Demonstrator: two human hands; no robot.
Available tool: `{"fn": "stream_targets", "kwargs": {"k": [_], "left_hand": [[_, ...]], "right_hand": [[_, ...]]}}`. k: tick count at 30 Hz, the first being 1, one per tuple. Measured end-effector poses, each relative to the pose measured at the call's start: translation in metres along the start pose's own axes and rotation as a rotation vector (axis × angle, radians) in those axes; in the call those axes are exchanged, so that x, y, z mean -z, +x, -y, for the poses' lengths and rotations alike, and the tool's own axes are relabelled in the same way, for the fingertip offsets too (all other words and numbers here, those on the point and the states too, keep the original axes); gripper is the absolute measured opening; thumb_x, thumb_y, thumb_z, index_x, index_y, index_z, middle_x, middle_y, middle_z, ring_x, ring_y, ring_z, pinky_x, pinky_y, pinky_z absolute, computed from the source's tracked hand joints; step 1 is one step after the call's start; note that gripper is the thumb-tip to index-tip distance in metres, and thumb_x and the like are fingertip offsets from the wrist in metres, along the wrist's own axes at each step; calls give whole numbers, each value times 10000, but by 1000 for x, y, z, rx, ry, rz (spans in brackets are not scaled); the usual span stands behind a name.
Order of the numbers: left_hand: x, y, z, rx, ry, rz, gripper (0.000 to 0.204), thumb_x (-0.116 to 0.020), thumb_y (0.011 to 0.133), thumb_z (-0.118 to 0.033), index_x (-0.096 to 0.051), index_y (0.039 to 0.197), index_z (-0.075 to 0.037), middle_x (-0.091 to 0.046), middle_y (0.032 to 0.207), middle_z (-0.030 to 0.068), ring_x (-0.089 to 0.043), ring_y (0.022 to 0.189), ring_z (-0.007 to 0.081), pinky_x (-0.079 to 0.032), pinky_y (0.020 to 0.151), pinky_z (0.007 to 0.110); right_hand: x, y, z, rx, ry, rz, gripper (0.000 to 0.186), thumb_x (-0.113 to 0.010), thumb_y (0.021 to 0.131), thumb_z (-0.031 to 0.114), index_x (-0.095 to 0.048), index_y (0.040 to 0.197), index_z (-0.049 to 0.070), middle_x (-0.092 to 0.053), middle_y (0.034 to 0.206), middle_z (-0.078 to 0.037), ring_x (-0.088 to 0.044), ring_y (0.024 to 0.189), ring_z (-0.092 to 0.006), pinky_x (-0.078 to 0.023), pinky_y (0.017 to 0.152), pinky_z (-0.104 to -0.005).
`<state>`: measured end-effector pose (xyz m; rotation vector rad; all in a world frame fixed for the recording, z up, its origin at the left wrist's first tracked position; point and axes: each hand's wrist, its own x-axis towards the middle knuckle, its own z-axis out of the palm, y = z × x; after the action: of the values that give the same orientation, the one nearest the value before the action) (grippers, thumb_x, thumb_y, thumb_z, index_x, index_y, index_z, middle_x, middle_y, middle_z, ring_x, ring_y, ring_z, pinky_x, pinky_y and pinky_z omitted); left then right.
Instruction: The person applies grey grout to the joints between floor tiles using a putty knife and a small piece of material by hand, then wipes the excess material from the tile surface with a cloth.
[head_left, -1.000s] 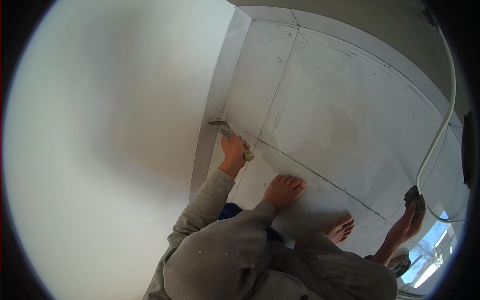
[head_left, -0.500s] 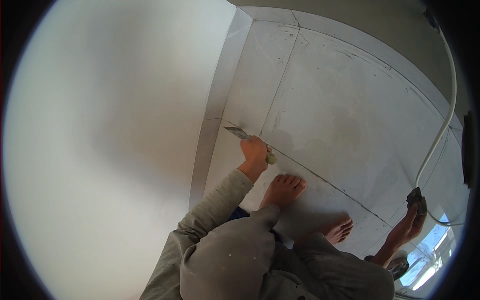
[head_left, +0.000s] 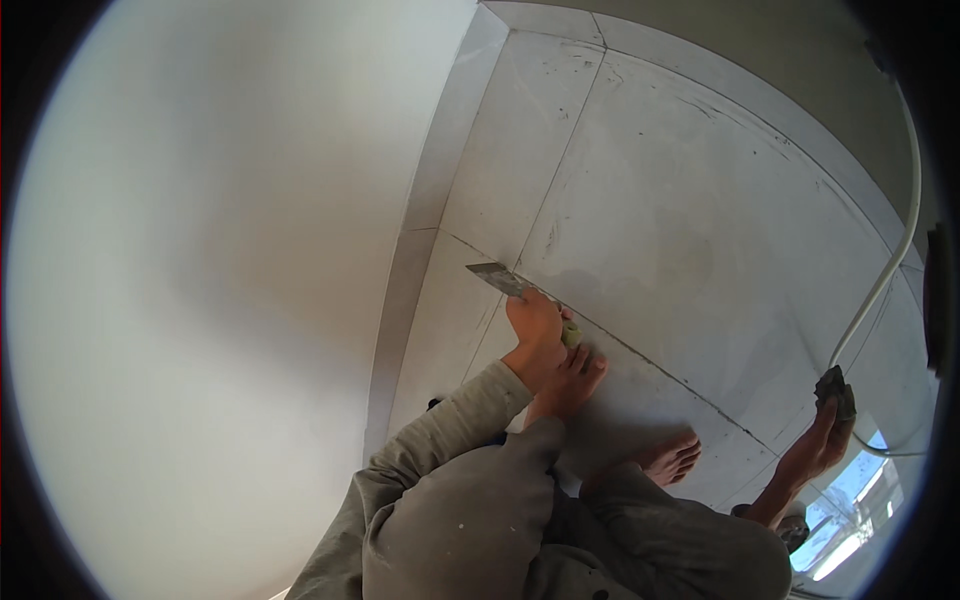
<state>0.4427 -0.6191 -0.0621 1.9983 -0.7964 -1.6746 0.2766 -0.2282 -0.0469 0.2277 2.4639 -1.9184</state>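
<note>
My left hand (head_left: 538, 328) is closed round the yellowish handle (head_left: 571, 333) of a putty knife, its fingers wrapped about it. The flat grey blade (head_left: 494, 278) points to the left and lies low over the floor, close to a dark joint (head_left: 640, 353) between the tiles. On the right, my right hand (head_left: 820, 443) grips a dark, rough-looking lump (head_left: 834, 394); its kind is unclear. A white cable (head_left: 882, 272) runs down to this lump, and whether it is attached cannot be made out.
Pale floor tiles (head_left: 690, 220) carry dark smudges and crumbs. A white wall (head_left: 250, 250) with a grey skirting strip (head_left: 405, 275) stands at left. My bare feet (head_left: 672, 458) rest near the joint. A dark object (head_left: 937, 300) is at the right edge.
My left hand has moved the putty knife to the right and slightly nearer, along the joint, and now overlaps my left foot's toes. My right hand keeps its hold, almost still.
</note>
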Motion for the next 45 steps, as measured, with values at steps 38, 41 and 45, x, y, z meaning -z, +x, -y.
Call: {"fn": "stream_targets", "kwargs": {"k": [38, 41, 45], "left_hand": [[200, 48, -31, -766, 1601, 254, 232, -520, 1041, -228, -559, 1186, -50, -696, 780, 261, -678, 747, 491, -524, 693, 587], [224, 49, -22, -747, 1589, 265, 233, -534, 1034, -213, -577, 1187, -42, -687, 765, 263, -672, 740, 490, -521, 684, 584], [287, 49, -3, -757, 1532, 290, 203, -547, 1028, -190, -596, 1144, -30, -667, 708, 250, -655, 707, 494, -508, 665, 592]], "right_hand": [[-15, 4, 15, 1, 65, -4, 342, -624, 1025, 118, -613, 1317, -61, -686, 1258, -178, -667, 1152, -262, -524, 1028, -376], [-14, 4, 15, 0, 61, -3, 340, -626, 1024, 113, -613, 1315, -63, -687, 1254, -176, -668, 1149, -261, -526, 1026, -373], [-19, 2, 15, -1, 54, -2, 338, -636, 1020, 110, -614, 1308, -66, -687, 1242, -173, -666, 1147, -258, -530, 1020, -373]]}}
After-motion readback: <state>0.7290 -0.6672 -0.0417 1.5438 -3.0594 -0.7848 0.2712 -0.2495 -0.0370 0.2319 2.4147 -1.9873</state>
